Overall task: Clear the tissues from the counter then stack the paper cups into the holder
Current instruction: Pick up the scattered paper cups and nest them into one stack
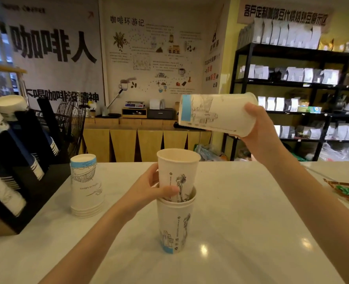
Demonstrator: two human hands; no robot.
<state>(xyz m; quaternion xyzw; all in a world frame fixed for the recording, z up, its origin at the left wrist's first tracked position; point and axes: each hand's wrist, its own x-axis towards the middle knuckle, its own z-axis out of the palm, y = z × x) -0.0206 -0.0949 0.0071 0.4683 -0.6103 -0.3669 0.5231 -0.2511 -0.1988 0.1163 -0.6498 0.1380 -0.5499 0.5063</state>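
An upright white paper cup [174,224] stands on the white counter [241,212] in the middle. My left hand [149,189] grips a second upright cup [177,173] that sits partly inside it. Up at the right, my right hand [259,124] holds a third cup [214,113] on its side in the air, its blue-banded base pointing left. An upside-down stack of several cups [86,185] stands on the counter to the left. At the far left, the black cup holder [26,160] holds slanted rows of cups. No tissues are in view.
A tray with green items [347,191] lies at the counter's right edge. Behind the counter are a wooden cabinet [145,138] with a scale, a floor fan [71,119], and black shelves [292,89] of bags.
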